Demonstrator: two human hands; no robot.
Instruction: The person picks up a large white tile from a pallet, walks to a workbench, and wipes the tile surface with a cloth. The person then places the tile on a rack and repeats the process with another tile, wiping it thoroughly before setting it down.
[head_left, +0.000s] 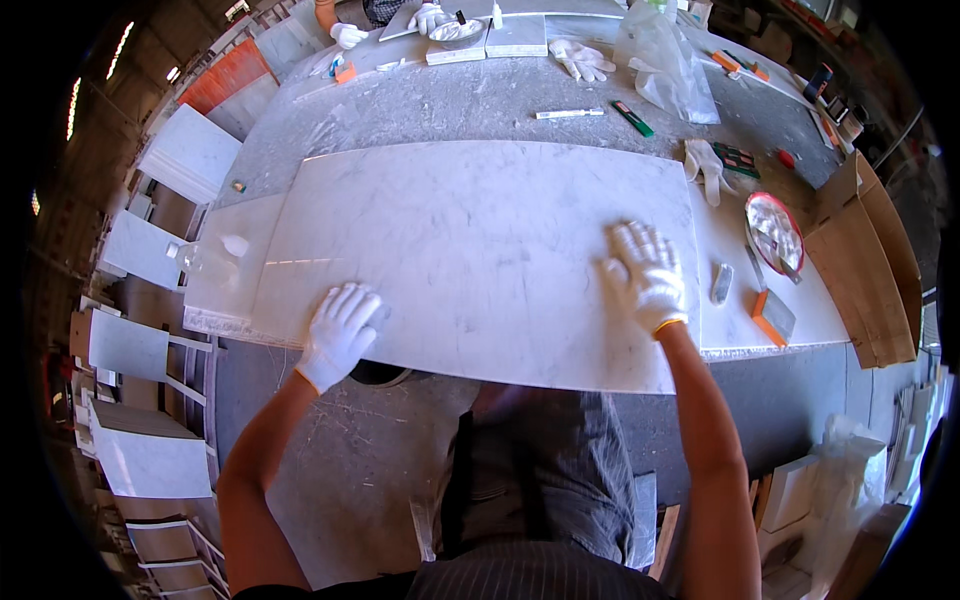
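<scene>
A large white marble slab (480, 240) with grey veining lies flat across the work table, its near edge overhanging toward me. My left hand (342, 335), in a white glove, rests on the slab by its near left edge with fingers stretched out. Farther right, my right hand (648, 275) is gloved too and lies flat on the surface, fingers spread. Neither hand grips anything that I can see. To the right of the slab are a small grey block (722, 284), an orange-and-grey block (773, 317) and a red-rimmed bowl (774, 225) of white paste with a tool in it.
A clear bottle (186, 254) lies at left. A cardboard box (862, 262) stands right. Beyond the slab are a white marker (570, 114), a green-and-black object (632, 118), loose gloves (582, 60) and a plastic bag (672, 65). Another person's gloved hand (348, 36) shows at the far side.
</scene>
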